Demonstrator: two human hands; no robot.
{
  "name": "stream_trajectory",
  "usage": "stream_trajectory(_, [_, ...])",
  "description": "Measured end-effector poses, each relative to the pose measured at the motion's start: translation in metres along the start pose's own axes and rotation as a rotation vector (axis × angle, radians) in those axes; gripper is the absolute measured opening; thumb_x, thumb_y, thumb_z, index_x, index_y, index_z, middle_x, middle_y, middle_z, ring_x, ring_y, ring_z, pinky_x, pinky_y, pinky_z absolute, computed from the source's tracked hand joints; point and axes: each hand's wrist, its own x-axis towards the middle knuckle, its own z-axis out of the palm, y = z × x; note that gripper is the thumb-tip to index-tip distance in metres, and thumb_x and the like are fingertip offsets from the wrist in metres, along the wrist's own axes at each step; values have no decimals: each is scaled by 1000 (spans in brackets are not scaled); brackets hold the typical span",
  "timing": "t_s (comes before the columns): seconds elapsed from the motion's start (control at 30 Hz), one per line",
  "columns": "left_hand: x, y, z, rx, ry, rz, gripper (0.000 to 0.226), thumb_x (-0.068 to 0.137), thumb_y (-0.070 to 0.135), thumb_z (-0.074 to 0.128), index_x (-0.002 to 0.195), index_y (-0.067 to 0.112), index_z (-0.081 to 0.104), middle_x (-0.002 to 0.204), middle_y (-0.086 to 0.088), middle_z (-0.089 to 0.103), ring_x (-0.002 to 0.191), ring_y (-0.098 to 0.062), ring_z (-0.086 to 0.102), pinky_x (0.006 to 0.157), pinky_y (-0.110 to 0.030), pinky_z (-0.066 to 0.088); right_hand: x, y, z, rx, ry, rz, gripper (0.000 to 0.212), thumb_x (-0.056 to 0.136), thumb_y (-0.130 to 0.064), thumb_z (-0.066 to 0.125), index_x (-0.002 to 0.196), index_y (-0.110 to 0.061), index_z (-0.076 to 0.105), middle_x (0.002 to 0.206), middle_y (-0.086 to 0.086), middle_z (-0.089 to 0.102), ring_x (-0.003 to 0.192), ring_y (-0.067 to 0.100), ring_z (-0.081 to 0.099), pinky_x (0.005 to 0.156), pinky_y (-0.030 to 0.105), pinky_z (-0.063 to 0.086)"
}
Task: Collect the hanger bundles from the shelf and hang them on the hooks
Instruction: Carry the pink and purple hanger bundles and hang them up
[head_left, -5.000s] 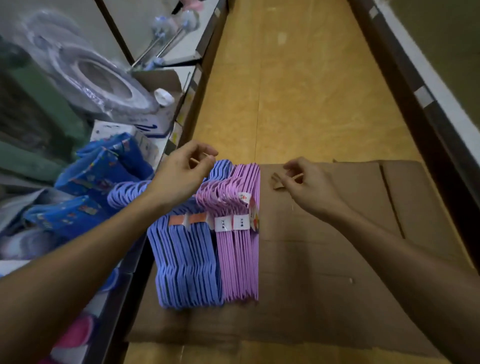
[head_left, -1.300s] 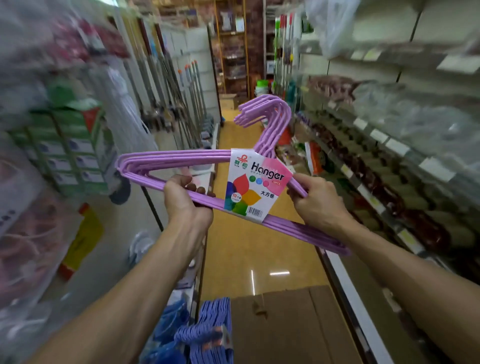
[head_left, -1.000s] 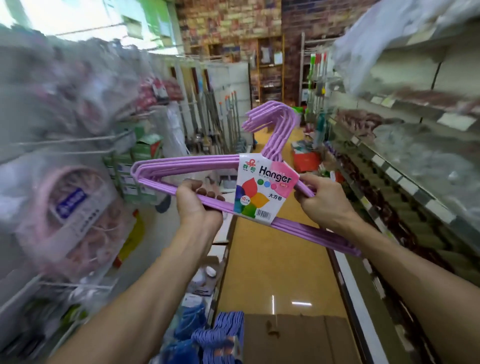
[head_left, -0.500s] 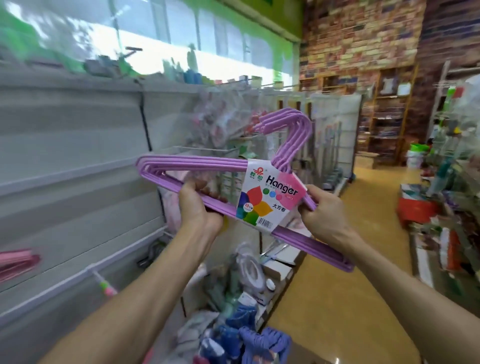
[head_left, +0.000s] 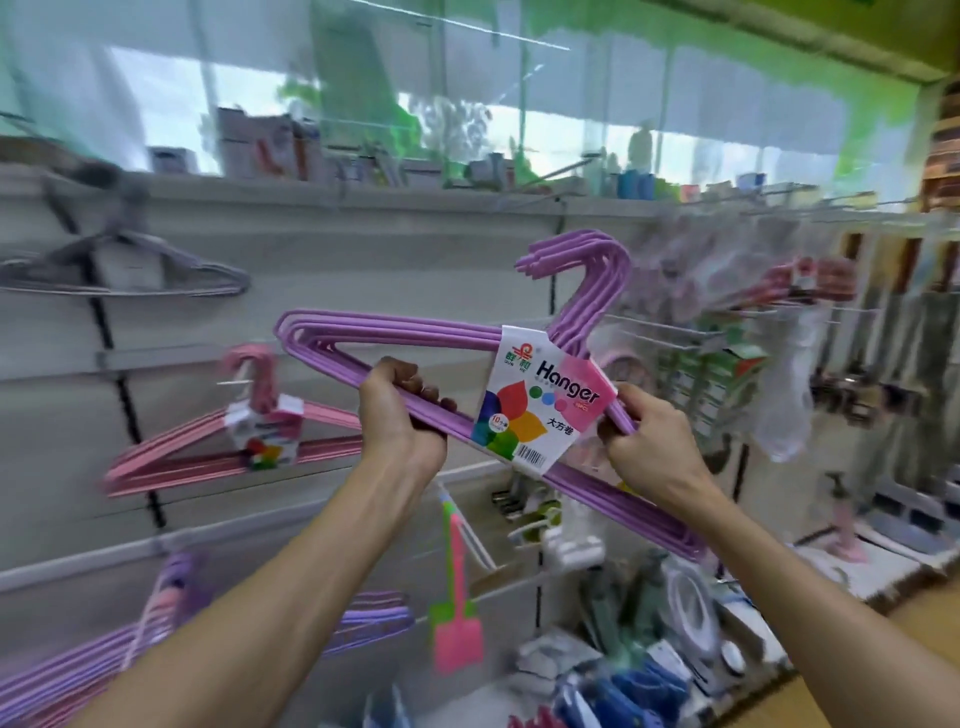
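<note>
I hold a purple hanger bundle (head_left: 415, 332) with a colourful "Hanger" label up in front of a white slat wall. My left hand (head_left: 397, 418) grips its lower bar left of the label. My right hand (head_left: 647, 441) grips the bar just right of the label. The bundle's hooks point up and left, and its right end slopes down. A pink hanger bundle (head_left: 218, 447) hangs on a wall hook to the left. A grey bundle (head_left: 124, 270) hangs higher at the far left. More purple hangers (head_left: 78, 670) hang at the lower left.
A pink and green fly swatter (head_left: 457, 597) hangs below my hands. Packaged goods and blue bags (head_left: 639, 686) fill the low shelf. Wire hooks with bagged items (head_left: 727, 291) stick out at the right. Boxes line the top shelf (head_left: 363, 176).
I have turned left from the aisle to face the slat wall. Both hands keep their grip on the purple bundle, now in front of the hanging pink bundle.
</note>
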Motion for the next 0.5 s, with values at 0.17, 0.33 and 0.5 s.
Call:
stream_trajectory(0.17, [-8, 82, -48, -1, 71, 117, 24, 82, 13, 50, 60, 18, 41, 54, 2, 40, 52, -15, 39, 61, -29, 37, 2, -69, 64, 48, -89, -94, 26, 88, -4, 56, 105, -21, 65, 71, -8, 61, 62, 11, 57, 50, 18, 41])
stream_trajectory(0.33, [-25, 160, -96, 6, 85, 202, 27, 86, 14, 47, 61, 19, 40, 44, 4, 45, 44, -13, 43, 56, -23, 41, -11, -139, 122, 103, -130, -164, 25, 87, -2, 56, 91, -26, 59, 64, -9, 57, 54, 12, 49, 44, 12, 36])
stream_trajectory(0.5, [-47, 222, -151, -35, 138, 274, 25, 88, 13, 45, 64, 18, 41, 48, 2, 45, 44, -16, 47, 49, -20, 46, -37, -199, 172, 146, -205, -219, 30, 88, -1, 56, 100, -26, 65, 70, -16, 61, 59, 10, 55, 46, 12, 39])
